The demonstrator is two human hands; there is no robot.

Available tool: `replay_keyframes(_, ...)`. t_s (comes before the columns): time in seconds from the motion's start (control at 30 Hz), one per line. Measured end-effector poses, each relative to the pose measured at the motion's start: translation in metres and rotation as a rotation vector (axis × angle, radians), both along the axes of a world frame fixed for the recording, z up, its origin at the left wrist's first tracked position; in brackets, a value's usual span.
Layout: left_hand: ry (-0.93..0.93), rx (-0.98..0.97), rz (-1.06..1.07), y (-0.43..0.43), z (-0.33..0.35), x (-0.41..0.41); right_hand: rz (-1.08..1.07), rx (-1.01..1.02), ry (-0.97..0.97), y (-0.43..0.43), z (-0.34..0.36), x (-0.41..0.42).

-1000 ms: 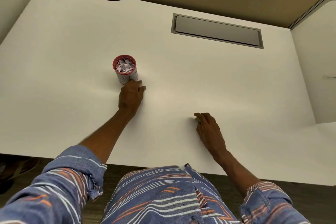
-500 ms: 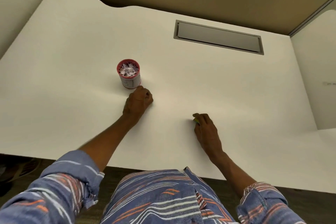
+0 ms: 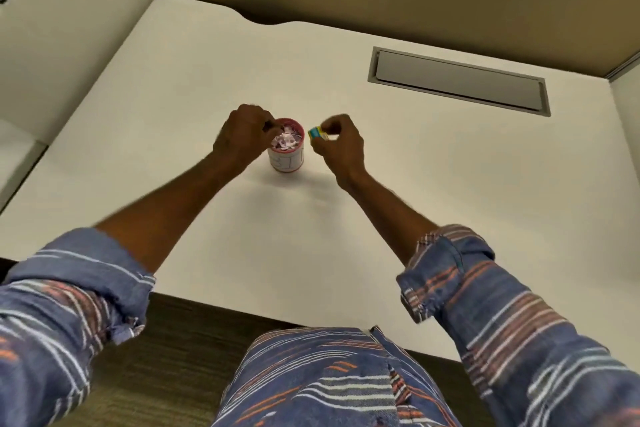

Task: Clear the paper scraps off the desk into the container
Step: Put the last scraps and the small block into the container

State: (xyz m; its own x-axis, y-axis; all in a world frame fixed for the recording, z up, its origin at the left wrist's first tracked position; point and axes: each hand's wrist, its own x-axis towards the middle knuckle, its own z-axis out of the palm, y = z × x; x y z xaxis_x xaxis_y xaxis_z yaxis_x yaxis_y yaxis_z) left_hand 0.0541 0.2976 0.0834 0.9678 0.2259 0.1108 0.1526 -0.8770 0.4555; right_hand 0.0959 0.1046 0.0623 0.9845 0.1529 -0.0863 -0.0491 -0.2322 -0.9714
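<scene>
Cup (image 3: 286,159): white cylinder, red rim, upright on smooth desk (image 3: 381,218), holding crumpled scraps (image 3: 286,141). Left hand (image 3: 241,139) bunched over its rim, grip unclear; right hand (image 3: 338,146) beside it pinches a yellow-teal scrap (image 3: 317,133).

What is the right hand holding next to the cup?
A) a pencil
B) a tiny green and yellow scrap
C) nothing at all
B: the right hand pinches a small green and yellow scrap just beside the red-rimmed container.

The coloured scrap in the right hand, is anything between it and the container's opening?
Nothing visible. The right hand pinches the scrap just right of the container; the left hand is at its opposite rim.
</scene>
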Motion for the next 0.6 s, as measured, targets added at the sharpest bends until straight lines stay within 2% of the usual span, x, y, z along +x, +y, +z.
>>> replay_keyframes(0.23,-0.007,-0.096,-0.01,0.005,-0.001,0.002,0.151,-0.092,0.009,0.037,0.009,0.017)
replay_keyframes(0.5,-0.163,-0.116,-0.041,0.002,0.01,0.009,0.264,-0.2,-0.006,0.041,0.015,0.022)
replay_keyframes(0.6,-0.182,-0.159,-0.038,-0.005,0.015,0.015,0.229,-0.178,-0.071,0.037,0.022,0.021)
